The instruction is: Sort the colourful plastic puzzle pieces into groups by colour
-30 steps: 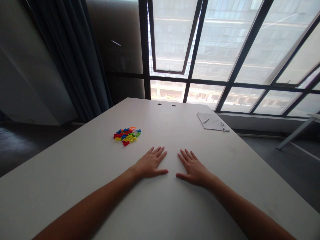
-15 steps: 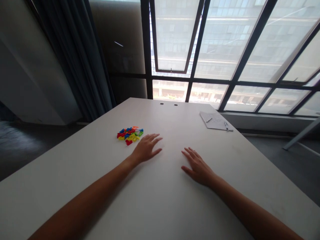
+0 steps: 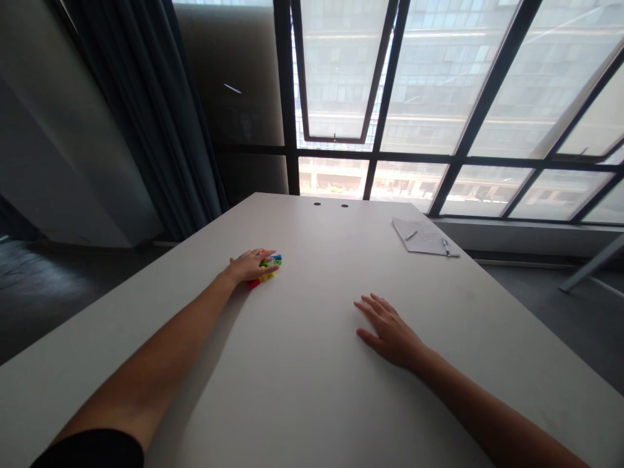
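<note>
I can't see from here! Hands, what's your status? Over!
Left hand on the colored plastic pieces, covering most. Right hand resting on the white table, apart from them. Only the left hand blocks the pieces.

A loose heap of small plastic pieces (image 3: 267, 276), red, yellow, green, blue and orange, lying flat, mostly covered by the left hand (image 3: 249, 265), edges showing past its fingertips

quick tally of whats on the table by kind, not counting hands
sheet of paper: 1
pens: 2
round holes: 2
pile of coloured plastic pieces: 1 (the left hand covers most of it, so the pieces cannot be counted)
total: 6
</note>
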The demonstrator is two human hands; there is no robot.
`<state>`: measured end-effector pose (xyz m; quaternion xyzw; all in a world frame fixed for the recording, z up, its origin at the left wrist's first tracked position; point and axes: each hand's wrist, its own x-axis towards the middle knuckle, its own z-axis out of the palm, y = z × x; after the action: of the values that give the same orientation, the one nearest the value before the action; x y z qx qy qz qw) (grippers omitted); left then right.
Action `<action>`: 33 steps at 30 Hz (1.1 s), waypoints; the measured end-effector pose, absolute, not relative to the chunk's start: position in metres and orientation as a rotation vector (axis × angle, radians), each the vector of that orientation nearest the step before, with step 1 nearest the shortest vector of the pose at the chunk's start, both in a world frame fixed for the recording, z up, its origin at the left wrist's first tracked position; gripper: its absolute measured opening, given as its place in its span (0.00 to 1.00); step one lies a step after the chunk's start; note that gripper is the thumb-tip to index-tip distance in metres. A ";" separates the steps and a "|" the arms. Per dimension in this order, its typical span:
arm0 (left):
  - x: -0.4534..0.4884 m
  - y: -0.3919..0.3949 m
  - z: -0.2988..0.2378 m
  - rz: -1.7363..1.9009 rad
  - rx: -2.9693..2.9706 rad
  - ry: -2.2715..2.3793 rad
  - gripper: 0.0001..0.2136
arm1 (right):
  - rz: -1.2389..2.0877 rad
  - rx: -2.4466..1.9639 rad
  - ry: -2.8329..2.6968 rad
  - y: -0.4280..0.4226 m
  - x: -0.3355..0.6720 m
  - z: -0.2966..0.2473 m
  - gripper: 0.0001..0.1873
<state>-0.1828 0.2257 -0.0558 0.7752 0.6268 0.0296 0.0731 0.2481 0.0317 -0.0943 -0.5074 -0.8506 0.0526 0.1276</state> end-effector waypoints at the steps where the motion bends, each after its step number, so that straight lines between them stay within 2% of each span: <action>1: -0.183 0.225 -0.059 0.110 2.347 1.872 0.38 | 0.155 -1.477 -2.477 0.031 0.248 -0.094 0.34; 9: -0.172 0.220 -0.072 0.296 2.435 1.938 0.27 | 0.169 -1.475 -2.484 0.032 0.247 -0.093 0.34; 17: -0.154 0.203 -0.077 0.451 2.514 1.891 0.21 | 0.184 -1.445 -2.447 0.034 0.248 -0.097 0.35; 25: -0.103 0.165 -0.078 0.527 2.616 1.600 0.19 | 0.227 -1.351 -2.226 0.037 0.252 -0.104 0.30; 33: -0.029 0.103 -0.072 0.549 2.777 1.115 0.18 | 0.337 -1.308 -2.053 0.042 0.259 -0.100 0.24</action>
<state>-0.0294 0.1032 -0.0719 0.9116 0.3661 0.1802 0.0496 0.2590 0.0421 -0.1005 -0.5013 -0.7869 0.1292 0.3357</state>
